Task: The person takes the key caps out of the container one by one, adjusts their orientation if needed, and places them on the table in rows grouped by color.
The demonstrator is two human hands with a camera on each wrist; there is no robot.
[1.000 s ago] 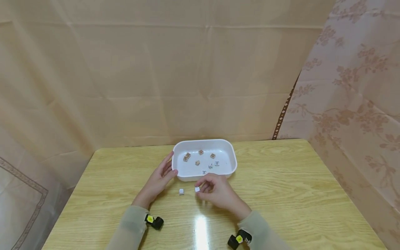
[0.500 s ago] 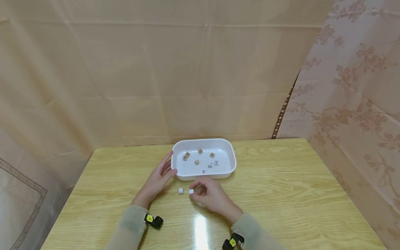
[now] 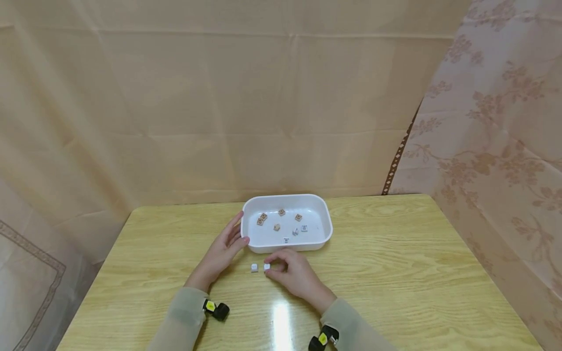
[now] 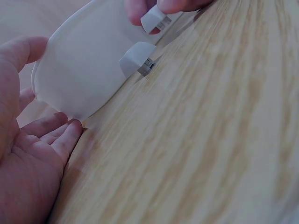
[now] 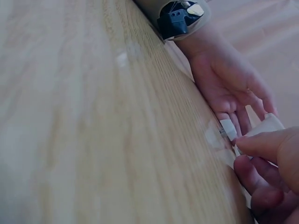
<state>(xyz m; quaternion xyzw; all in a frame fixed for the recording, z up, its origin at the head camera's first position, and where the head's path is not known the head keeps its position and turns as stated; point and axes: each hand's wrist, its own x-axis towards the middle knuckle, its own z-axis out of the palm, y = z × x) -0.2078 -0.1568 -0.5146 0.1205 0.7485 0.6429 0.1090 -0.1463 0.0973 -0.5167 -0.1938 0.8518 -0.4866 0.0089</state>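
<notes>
On the tabletop in front of the white tray (image 3: pixel 307 247) stands a small white keycap (image 3: pixel 254 267) with a grey block under it, upright. My right hand (image 3: pixel 296 275) pinches a second, similar keycap (image 3: pixel 267 266) between thumb and index finger, just to the right of the first. A narrow gap separates the two in the left wrist view, where the held keycap (image 4: pixel 153 19) looks slightly tilted. At the tray's left end my left hand (image 3: pixel 223 251) grips the rim and side wall, with the thumb at the near corner.
Inside the tray lie several small brown square pieces (image 3: pixel 282 212) and a few white pieces (image 3: pixel 304 228). The wooden table (image 3: pixel 395 273) ends at a beige cloth (image 3: pixel 263 122) behind the tray. Each wrist wears a black camera (image 3: pixel 216 309).
My right hand has moved left with the pinched keycap, bringing it closer to the standing one. The left hand and the tray have stayed in place.
</notes>
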